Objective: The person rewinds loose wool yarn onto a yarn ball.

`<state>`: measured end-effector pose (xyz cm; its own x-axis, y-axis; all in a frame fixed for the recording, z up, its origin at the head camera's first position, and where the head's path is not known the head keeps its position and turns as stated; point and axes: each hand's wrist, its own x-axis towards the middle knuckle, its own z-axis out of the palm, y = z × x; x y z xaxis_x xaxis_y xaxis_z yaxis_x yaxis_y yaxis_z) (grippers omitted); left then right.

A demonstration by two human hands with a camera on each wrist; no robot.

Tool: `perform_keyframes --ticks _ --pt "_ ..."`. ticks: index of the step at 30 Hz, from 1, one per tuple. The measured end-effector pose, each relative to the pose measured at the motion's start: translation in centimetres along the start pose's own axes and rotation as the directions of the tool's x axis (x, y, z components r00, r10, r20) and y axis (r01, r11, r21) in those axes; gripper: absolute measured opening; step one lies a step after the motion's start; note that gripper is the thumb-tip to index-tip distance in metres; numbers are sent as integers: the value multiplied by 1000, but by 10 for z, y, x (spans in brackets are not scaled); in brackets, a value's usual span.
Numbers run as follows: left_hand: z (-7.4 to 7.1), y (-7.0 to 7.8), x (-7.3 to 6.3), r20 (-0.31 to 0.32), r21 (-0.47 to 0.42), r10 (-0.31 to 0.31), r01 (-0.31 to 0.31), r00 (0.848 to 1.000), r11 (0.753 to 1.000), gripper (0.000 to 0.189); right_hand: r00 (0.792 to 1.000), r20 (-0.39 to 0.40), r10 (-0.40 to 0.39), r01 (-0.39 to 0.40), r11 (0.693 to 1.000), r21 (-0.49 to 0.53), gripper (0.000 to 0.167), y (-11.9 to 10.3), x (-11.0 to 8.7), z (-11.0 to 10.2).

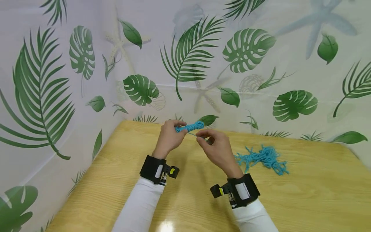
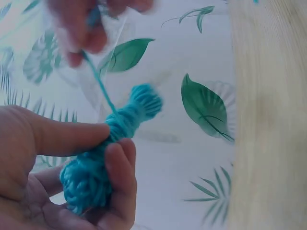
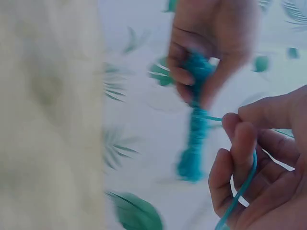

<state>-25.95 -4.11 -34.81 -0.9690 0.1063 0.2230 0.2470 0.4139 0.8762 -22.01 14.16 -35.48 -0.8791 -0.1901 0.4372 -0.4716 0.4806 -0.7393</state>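
A small bundle of turquoise yarn (image 1: 195,126), wound tightly round its middle with looped ends, is held in my left hand (image 1: 170,136) above the table. In the left wrist view, the thumb and fingers grip the lower part of the bundle (image 2: 127,122), and its far looped end sticks out free. My right hand (image 1: 218,149) is just to the right and pinches a yarn strand (image 2: 101,86) between thumb and fingertips. That strand runs taut from the bundle's wound middle. Past the pinch, more strand (image 3: 242,189) trails across the right palm.
A loose, tangled pile of turquoise yarn (image 1: 268,158) lies on the wooden table (image 1: 313,193), right of my right hand. Behind the table and along its left side hangs a white cloth (image 1: 203,106) printed with green leaves and starfish.
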Motion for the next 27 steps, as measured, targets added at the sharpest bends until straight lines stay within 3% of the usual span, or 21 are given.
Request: perform_keyframes --ticks 2,4,7,9,11,14,16,17,18,19,20,21,22,25,26,27 --pt "4 2 -4 -26 114 48 -45 998 992 22 1000 -12 -22 22 1000 -21 13 -3 -3 -8" --pt "6 2 -6 -1 153 57 -56 998 987 19 999 3 -33 33 998 -53 12 -6 -5 -17" --pt "0 3 -4 127 134 43 -60 991 989 16 999 15 -52 53 995 -81 12 -7 -5 -31" --pt "-8 3 -1 252 57 51 -67 966 996 15 998 -5 -66 65 996 -61 12 -6 -3 -40" --pt "-17 6 2 377 -49 93 -81 921 996 15 997 -43 -71 71 997 -12 12 -3 0 -49" --pt "-26 10 2 535 -242 225 -107 815 964 16 994 -86 -64 70 994 80 12 1 2 -58" --pt "-28 13 2 592 -366 323 -110 739 924 16 994 -93 -50 63 988 139 14 4 2 -61" --pt "-27 15 1 604 -430 365 -96 708 898 16 995 -93 -38 54 983 175 15 6 3 -61" --pt "-26 16 1 605 -491 404 -77 687 868 17 996 -91 -26 45 976 213 16 7 3 -61" --pt "-25 20 0 594 -544 433 -59 678 837 19 996 -88 -18 39 968 249 18 8 4 -61" --pt "-23 22 0 575 -594 453 -34 681 804 19 997 -78 -10 32 959 283 19 8 5 -61" --pt "-21 25 0 547 -641 462 -6 698 768 20 998 -70 -8 30 947 319 19 9 6 -60" --pt "-19 27 -1 512 -689 462 24 724 725 17 998 -65 -3 24 945 325 19 9 6 -59" --pt "-12 33 -3 364 -806 394 73 844 587 13 999 -40 -12 22 961 277 17 6 7 -53" --pt "-10 34 -3 302 -834 351 68 886 547 17 999 -34 -18 26 968 248 16 4 7 -51" --pt "-7 35 -3 235 -851 301 46 924 524 20 999 -33 -27 33 977 211 14 2 7 -49"
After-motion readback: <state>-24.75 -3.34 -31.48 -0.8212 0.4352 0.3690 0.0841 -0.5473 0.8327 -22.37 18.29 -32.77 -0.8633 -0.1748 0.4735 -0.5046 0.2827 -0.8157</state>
